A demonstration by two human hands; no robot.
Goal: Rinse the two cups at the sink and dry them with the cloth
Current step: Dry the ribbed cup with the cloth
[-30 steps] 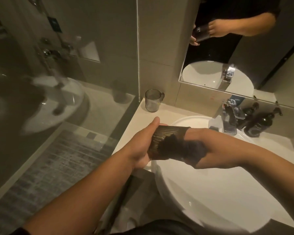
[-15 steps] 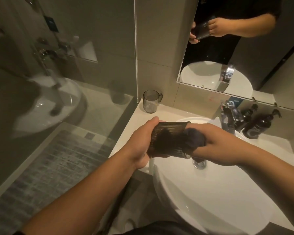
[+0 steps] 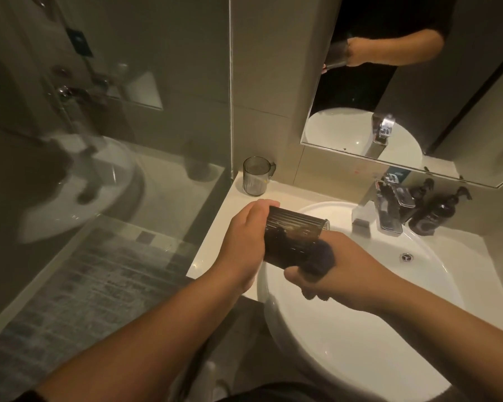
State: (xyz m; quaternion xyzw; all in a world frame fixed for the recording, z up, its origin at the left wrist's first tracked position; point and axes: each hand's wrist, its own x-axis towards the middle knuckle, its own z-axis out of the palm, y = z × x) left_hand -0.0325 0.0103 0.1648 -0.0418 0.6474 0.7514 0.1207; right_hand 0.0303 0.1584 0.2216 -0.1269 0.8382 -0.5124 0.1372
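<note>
My left hand [image 3: 243,242] grips a dark ribbed see-through cup [image 3: 292,233], held on its side above the left rim of the white sink [image 3: 360,343]. My right hand [image 3: 340,278] holds a dark cloth [image 3: 320,258] bunched at the cup's mouth, with part of the cloth showing inside the cup. A second smoky clear cup with a handle [image 3: 256,179] stands upright on the counter corner by the wall, apart from both hands.
A chrome faucet [image 3: 385,213] stands behind the basin, with dark pump bottles [image 3: 436,211] to its right. The drain [image 3: 406,256] shows in the bowl. A glass shower partition [image 3: 99,140] runs along the left. A mirror [image 3: 404,82] hangs above.
The cup has tilted a little between my hands, and my right hand has drawn back and down with the cloth, so less of the cloth sits inside the cup. The other cup has not moved.
</note>
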